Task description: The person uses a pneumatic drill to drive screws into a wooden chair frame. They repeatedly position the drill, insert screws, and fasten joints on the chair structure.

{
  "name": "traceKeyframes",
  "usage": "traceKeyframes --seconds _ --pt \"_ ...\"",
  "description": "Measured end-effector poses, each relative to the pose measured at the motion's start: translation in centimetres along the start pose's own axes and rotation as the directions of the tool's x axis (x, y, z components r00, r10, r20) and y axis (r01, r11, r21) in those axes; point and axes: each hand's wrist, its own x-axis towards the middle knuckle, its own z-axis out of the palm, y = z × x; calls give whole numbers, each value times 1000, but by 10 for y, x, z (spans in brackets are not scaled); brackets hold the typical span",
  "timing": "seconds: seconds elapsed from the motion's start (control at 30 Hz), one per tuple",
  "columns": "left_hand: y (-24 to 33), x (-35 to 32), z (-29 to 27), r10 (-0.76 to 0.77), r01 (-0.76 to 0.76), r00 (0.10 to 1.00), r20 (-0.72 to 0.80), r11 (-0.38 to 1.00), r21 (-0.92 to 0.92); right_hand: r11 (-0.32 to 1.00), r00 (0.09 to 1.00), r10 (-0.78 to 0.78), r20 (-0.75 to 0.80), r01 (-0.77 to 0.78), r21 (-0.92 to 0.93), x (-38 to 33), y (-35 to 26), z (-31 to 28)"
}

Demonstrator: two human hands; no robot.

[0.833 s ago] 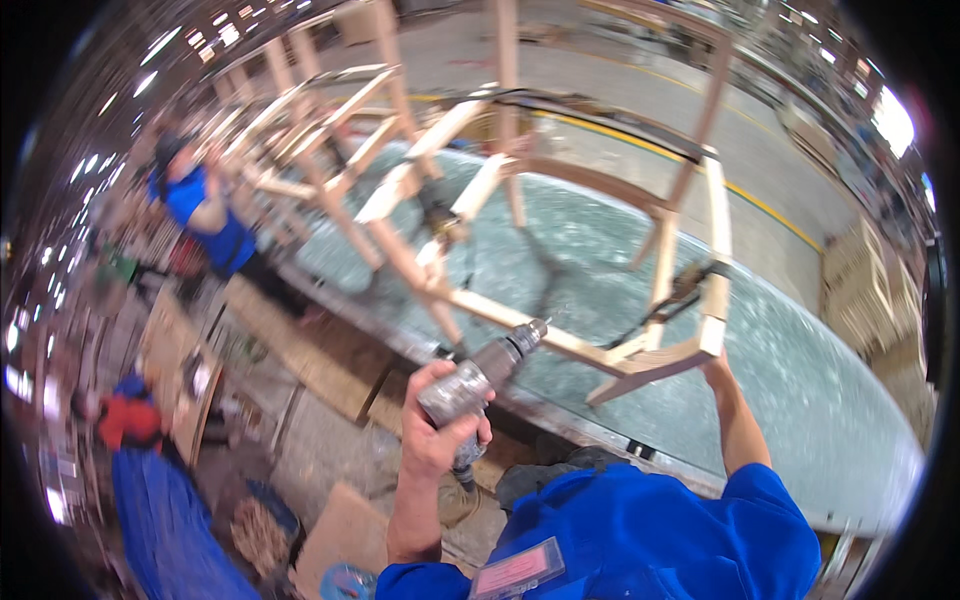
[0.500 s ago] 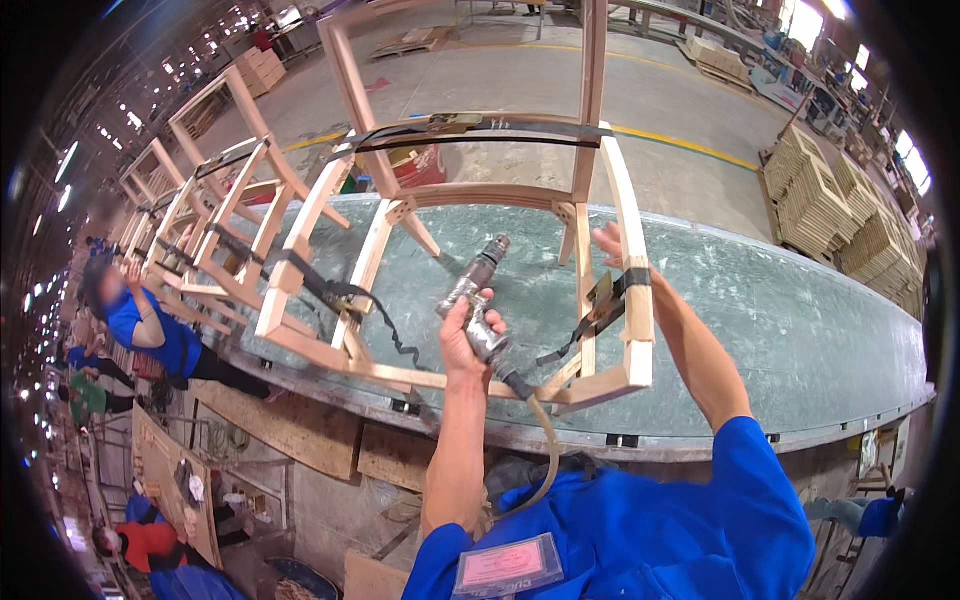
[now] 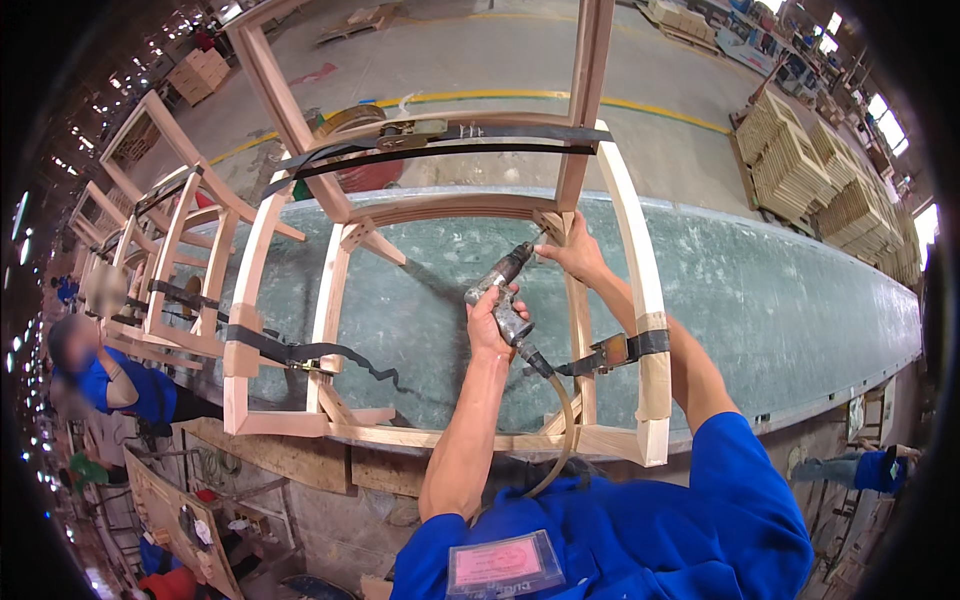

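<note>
My left hand (image 3: pixel 497 318) is wrapped round the handle of a worn metal air drill (image 3: pixel 514 262), its hose running down past my wrist. The drill's nose points up and right at the corner block under the curved seat rail of a bare wooden chair frame (image 3: pixel 629 235). At that corner, my right hand (image 3: pixel 576 252) grips the frame, thumb stretched toward the drill tip; some of its fingers are hidden. My right forearm passes behind the frame's right side. A black ratchet strap (image 3: pixel 500 132) spans the frame, and a second strap (image 3: pixel 610 352) crosses its right side.
The frame stands on a long green-topped workbench (image 3: pixel 760 300). More strapped chair frames (image 3: pixel 175 235) line up at left, beside a co-worker in blue (image 3: pixel 140 385). Stacked wooden parts (image 3: pixel 800 165) stand far right. A red bucket (image 3: pixel 370 178) sits beyond the bench.
My right hand has moved left from beside the frame's right side to its inner corner. The drill has moved up and right, its tip now at that corner. The view has shifted.
</note>
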Motion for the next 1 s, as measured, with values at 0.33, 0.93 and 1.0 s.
traceKeyframes --seconds 0.33,0.93,1.0 --pt "0 4 15 -4 4 1000 -15 999 35 995 996 60 -60 -65 -77 9 4 3" --pt "-18 19 20 -52 50 998 -20 996 -70 984 993 -87 -82 98 148 16 21 13" --pt "-18 17 25 -53 49 997 -62 997 -64 985 996 -57 -63 67 158 17 23 13"
